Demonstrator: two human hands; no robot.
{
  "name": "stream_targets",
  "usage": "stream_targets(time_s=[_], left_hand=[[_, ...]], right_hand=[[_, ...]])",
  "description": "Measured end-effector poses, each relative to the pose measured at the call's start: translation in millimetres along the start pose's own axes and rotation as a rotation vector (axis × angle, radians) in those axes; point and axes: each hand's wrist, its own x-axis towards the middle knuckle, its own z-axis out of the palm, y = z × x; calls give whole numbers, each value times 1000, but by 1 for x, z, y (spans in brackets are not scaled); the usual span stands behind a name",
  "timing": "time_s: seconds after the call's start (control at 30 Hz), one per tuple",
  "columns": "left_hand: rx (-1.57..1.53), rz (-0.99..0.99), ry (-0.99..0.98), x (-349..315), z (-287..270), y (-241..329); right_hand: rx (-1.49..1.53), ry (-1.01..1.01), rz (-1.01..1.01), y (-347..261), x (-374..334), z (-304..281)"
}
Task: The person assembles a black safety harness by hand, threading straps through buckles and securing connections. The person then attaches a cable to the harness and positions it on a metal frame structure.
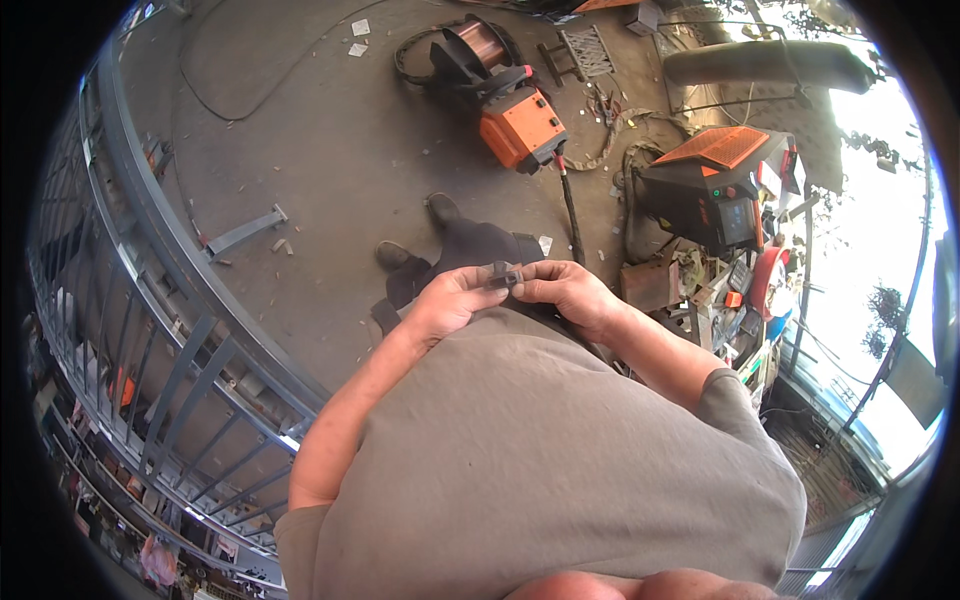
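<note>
In front of my belly, both hands meet at a small dark block-like piece (508,278), perhaps metal; its exact kind is too small to tell. My left hand (452,301) pinches its left side between thumb and fingers. From the right, my right hand (572,294) grips the other side the same way, fingertips almost touching those of the left. Parts of the piece are hidden behind my fingers. Below the hands are my dark trousers and boots (443,208).
Ahead stands an orange and black wire feeder (522,128) with a copper wire spool (480,45). To the right is a welding machine (715,200) beside a cluttered heap of tools. A long metal railing frame (180,255) runs along the left. A metal bar (245,232) lies on the floor.
</note>
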Motion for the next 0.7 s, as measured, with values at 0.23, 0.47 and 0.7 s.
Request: stream_targets(time_s=[0.23,0.47,0.7], left_hand=[[6,0,-30,0,2,0],[198,63,107,3,1,-9],[276,260,77,-2,5,-14]], right_hand=[[111,63,-78,15,2,-1],[-207,145,-250,19,2,4],[-214,-54,-229,-4,2,-13]])
